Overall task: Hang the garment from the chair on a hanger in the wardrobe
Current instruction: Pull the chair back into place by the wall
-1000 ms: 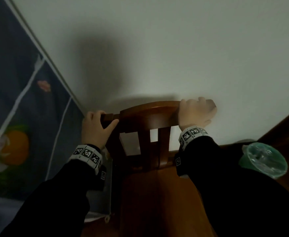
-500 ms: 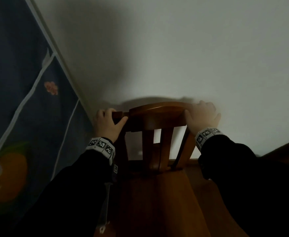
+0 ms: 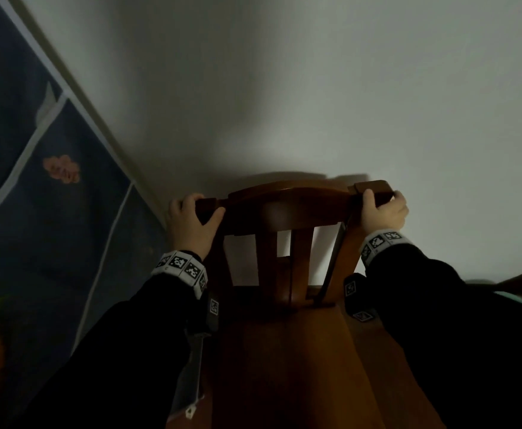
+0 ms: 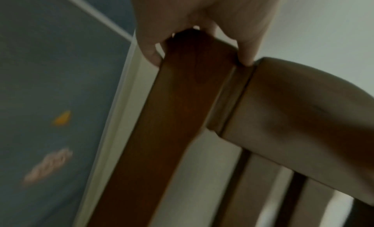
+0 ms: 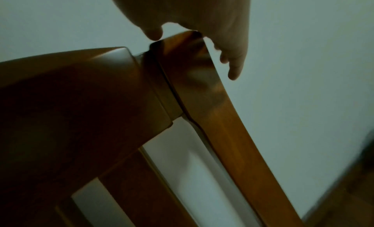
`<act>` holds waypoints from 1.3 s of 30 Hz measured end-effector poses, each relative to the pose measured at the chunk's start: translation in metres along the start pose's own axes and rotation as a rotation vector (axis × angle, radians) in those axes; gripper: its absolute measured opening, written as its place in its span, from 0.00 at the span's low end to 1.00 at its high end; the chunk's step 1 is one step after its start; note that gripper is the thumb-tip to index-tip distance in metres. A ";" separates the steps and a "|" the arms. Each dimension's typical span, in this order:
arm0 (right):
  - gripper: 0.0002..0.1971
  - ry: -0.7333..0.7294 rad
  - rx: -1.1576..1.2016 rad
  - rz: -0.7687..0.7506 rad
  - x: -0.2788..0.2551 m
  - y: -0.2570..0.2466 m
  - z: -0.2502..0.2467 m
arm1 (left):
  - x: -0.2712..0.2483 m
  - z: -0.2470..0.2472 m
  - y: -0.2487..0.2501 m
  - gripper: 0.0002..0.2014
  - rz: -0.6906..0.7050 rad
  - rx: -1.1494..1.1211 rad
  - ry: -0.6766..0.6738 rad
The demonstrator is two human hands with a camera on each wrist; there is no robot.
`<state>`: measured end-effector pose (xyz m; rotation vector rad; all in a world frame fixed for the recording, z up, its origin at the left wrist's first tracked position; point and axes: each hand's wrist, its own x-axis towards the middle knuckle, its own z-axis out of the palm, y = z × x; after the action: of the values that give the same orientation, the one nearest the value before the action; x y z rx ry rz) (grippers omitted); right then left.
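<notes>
I have both hands on the wooden chair (image 3: 287,212), one at each end of its curved top rail. My left hand (image 3: 188,226) is wrapped round the top of the left back post (image 4: 182,102) — fingers curled over the far side, thumb pressed along the near face where the post meets the rail. The left wrist view confirms it: thumb on one edge of the post, fingertips on the other, the post's end tucked into my palm. My right hand (image 3: 383,212) grips the top of the right back post (image 5: 212,102) the same way, thumb on the rail side and fingers curled down the outer edge; from the right wrist camera the fingers (image 5: 234,65) hang a little loosely past the wood, but the head view shows them closed around the post's end.

The chair stands close to the pale wall (image 3: 315,88), its back toward it and the seat (image 3: 299,366) running toward me between my black sleeves. I can see no garment on the chair's back or seat — where it is, I cannot tell from these views. To my left hangs a dark blue fabric panel (image 3: 37,212) with white seams and printed patches of pink and orange. The light is dim, and both wrist views are blurred.
</notes>
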<state>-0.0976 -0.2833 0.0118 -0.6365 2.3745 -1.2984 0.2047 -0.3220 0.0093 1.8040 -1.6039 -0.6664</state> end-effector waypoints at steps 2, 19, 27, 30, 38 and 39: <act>0.30 -0.046 0.128 0.117 0.004 0.001 0.006 | -0.008 0.006 -0.002 0.34 -0.063 -0.137 0.044; 0.31 0.020 0.271 0.276 0.018 0.001 0.021 | 0.061 0.037 -0.007 0.47 -0.244 -0.391 -0.049; 0.37 0.084 0.239 0.300 0.016 -0.008 0.034 | 0.066 0.021 -0.013 0.38 -0.181 -0.252 -0.045; 0.38 0.082 0.202 0.294 0.018 -0.010 0.041 | 0.064 0.018 -0.015 0.38 -0.199 -0.207 0.010; 0.39 0.019 0.193 0.309 0.028 -0.015 0.048 | 0.064 0.025 -0.018 0.37 -0.193 -0.240 0.090; 0.39 -0.014 0.182 0.307 0.032 -0.014 0.048 | 0.064 0.025 -0.018 0.37 -0.191 -0.240 0.104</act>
<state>-0.0968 -0.3398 -0.0040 -0.2153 2.2017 -1.3430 0.2073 -0.3873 -0.0184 1.7947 -1.2374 -0.8012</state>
